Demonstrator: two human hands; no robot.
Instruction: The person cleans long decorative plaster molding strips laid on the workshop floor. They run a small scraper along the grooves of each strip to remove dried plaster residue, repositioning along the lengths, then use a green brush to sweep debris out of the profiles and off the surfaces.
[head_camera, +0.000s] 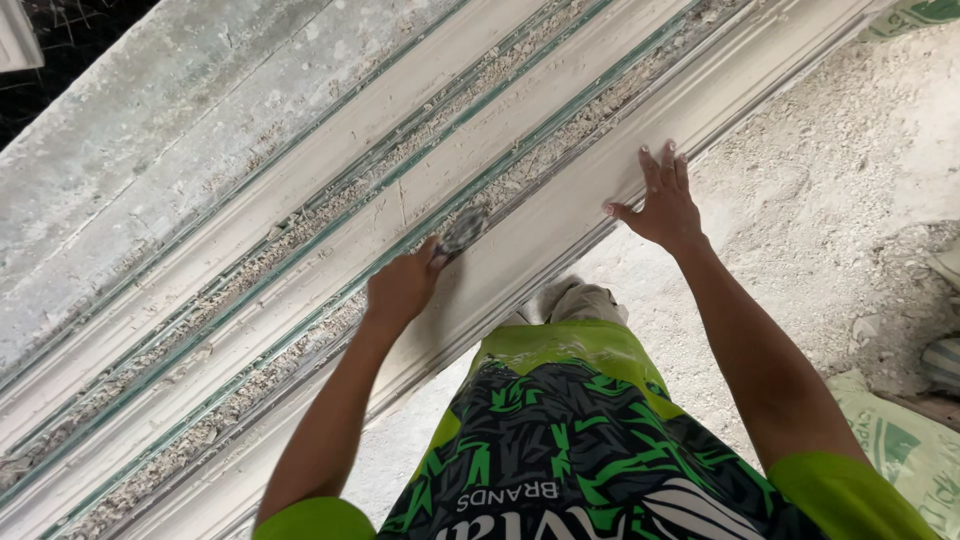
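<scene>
My left hand (402, 288) is closed around the handle of a small scraper whose blurred metal blade (462, 231) rests in a groove of a long white plaster moulding (300, 215). The grooves between the moulding's ridges hold crumbly plaster rubble. My right hand (664, 204) lies flat with fingers spread on the moulding's near edge, to the right of the tool. My arms come out of a green and black patterned shirt.
The long mould bench (150, 120) runs diagonally from lower left to upper right. White plaster dust and lumps cover the floor (830, 200) on the right. Green printed sacks (905, 450) lie at the lower right, and another at the top right corner.
</scene>
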